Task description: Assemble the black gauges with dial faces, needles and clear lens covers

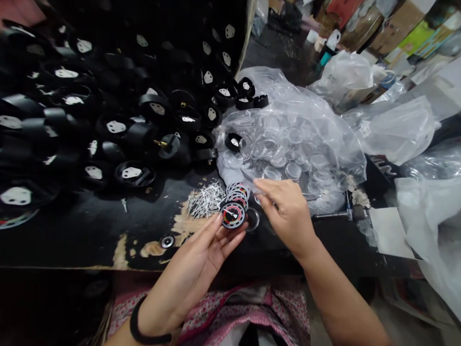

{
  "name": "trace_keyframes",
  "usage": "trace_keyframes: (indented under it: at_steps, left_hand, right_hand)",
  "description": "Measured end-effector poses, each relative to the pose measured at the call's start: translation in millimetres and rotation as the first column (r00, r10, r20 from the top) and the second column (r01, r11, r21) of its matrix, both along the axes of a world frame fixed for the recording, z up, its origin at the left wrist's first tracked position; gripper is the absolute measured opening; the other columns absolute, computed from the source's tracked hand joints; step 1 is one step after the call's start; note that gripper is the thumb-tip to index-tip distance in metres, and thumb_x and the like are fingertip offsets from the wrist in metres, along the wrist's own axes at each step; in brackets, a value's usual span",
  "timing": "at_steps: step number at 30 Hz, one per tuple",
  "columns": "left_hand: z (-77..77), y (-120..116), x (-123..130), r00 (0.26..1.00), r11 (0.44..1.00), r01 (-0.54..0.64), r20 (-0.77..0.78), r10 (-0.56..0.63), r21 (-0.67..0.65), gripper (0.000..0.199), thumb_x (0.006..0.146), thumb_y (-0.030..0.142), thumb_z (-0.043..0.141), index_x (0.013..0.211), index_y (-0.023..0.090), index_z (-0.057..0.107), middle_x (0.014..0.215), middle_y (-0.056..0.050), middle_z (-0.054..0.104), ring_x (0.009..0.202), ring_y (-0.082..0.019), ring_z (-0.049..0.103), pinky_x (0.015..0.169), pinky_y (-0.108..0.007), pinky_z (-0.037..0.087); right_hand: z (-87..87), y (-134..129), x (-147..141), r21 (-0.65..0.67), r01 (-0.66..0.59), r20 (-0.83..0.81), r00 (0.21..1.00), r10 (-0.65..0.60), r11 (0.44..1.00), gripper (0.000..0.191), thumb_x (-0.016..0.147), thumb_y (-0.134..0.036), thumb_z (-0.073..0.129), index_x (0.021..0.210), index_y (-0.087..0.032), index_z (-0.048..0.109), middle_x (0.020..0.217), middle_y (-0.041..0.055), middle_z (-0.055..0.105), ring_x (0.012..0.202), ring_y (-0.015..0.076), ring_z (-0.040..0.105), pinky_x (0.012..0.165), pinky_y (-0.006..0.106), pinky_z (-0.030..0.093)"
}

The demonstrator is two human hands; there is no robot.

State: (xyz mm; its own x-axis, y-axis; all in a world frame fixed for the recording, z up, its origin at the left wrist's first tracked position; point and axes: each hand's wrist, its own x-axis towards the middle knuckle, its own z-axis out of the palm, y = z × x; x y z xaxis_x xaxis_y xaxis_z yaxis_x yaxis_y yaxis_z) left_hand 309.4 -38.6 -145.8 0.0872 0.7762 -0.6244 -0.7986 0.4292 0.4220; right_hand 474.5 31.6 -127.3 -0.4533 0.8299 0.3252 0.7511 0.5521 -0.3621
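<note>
A small round pressure gauge (233, 215) with a black, red and green dial and a white pointer rests in my left hand (209, 247), the thumb at its rim and fingers beneath. My right hand (284, 204) hovers to the right of it, thumb and fingertips pinched together; what sits between them is hidden. A clear round cover (253, 219) lies just beyond the left fingertips. Behind the gauge is an overlapping row of printed dial faces (239, 191). Left of those is a heap of white pointers (206, 199).
Many black gauge housings (131, 172) pile up on the left. A clear plastic bag (298, 120) full of transparent covers spreads behind my hands. A screwdriver-like metal tool (333, 216) and a white card (391, 230) lie to the right. A ring-shaped part (167, 241) is near the table's front edge.
</note>
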Motion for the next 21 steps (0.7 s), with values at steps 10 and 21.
trace_keyframes:
  at_steps: [10, 21]
  left_hand:
    - [-4.5, -9, 4, 0.967, 0.981, 0.109, -0.245, -0.067, 0.163, 0.023, 0.081, 0.032, 0.079, 0.104, 0.028, 0.079, 0.116, 0.0, 0.077, 0.106, -0.02, 0.071, 0.086, -0.023, 0.058]
    - [-2.6, -30, 9, 0.693, 0.921, 0.329, -0.716, -0.087, 0.207, 0.035, 0.083, 0.032, 0.075, 0.117, 0.031, 0.076, 0.115, -0.002, 0.078, 0.112, -0.028, 0.07, 0.096, -0.031, 0.053]
  right_hand:
    - [10.1, -36, -8, -0.16, -0.122, -0.196, 0.976, 0.09, 0.979, 0.024, 0.102, -0.031, 0.051, 0.115, -0.025, 0.07, 0.114, 0.003, 0.076, 0.111, 0.0208, 0.061, 0.098, 0.04, 0.043]
    - [-0.5, -31, -35, -0.152, 0.025, -0.191, 0.98, -0.054, 0.988, 0.043, 0.106, -0.029, 0.028, 0.067, -0.021, 0.046, 0.063, -0.0003, 0.055, 0.06, 0.0129, 0.046, 0.067, 0.031, 0.033]
